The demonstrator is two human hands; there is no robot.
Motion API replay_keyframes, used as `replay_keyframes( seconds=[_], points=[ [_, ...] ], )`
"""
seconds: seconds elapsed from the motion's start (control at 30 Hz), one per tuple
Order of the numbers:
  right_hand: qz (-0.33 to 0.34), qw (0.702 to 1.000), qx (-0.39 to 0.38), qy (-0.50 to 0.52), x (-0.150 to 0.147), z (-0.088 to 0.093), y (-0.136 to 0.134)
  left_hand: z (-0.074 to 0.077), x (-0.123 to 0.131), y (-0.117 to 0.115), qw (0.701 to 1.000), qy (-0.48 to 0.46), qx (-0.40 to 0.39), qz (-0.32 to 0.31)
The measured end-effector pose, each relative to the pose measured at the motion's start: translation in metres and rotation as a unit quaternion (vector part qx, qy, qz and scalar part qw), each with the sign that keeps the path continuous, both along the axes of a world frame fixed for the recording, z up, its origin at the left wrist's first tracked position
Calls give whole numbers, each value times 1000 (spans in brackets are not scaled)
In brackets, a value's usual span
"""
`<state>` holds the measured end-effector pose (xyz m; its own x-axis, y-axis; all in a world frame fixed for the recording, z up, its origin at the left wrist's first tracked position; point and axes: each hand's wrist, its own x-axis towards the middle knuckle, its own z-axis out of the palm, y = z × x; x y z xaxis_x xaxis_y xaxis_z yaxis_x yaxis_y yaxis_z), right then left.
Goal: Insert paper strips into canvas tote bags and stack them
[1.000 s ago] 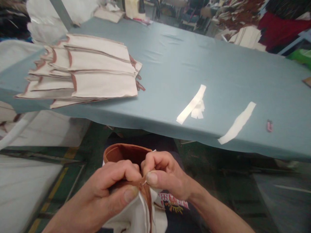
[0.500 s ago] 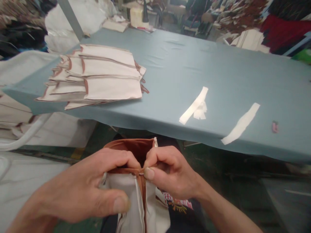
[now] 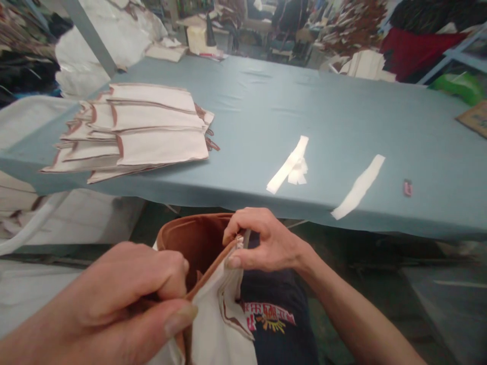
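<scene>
A cream fabric bag with a brown lining and brown-bound rim is held open above the lap. My left hand pinches the rim at the near left, thumb on the outer side. At the bag's far right corner, my right hand grips the rim between thumb and fingers. The brown inside shows between the two hands. Dark clothing with a red and yellow print lies just right of the bag. The lower part of the bag is cut off by the frame.
Across the front stretches a blue-green table. On its left lies a stack of cream bags. White strips, another white strip and a small pink object lie further right. A seated person is at the back.
My hands have moved apart along the bag's rim, the left nearer and the right up at the corner. The bag's mouth is now wider and turned. The view has shifted right.
</scene>
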<state>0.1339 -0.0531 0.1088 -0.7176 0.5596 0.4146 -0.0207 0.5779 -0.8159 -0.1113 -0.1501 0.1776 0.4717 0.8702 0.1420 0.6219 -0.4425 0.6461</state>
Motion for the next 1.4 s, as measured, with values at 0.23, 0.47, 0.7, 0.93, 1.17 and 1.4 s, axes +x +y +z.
replay_keyframes(
  seconds=[0.23, 0.47, 0.7, 0.93, 1.17, 1.4],
  points=[
    [-26, 996, 81, -10, 17, -2, -3, -11, -44, -4, 993, 4, 5, 117],
    [5, 998, 64, -9, 5, 34, -9, -12, -44, 14, 999, -32, -10, 29],
    [14, 1000, 4, 20, -4, 45, -6, -5, 4, 39, 995, -81, -25, -58],
    [24, 989, -145, 14, -2, 22, -1, -13, 15, 42, 992, -89, -79, -27],
    [21, 990, -141, 2, -4, 19, 3, -8, 9, 47, 981, -97, -157, -58],
    [-48, 997, 67, -10, -5, 36, 1, -8, 7, 49, 983, -96, -152, -38]
  ],
)
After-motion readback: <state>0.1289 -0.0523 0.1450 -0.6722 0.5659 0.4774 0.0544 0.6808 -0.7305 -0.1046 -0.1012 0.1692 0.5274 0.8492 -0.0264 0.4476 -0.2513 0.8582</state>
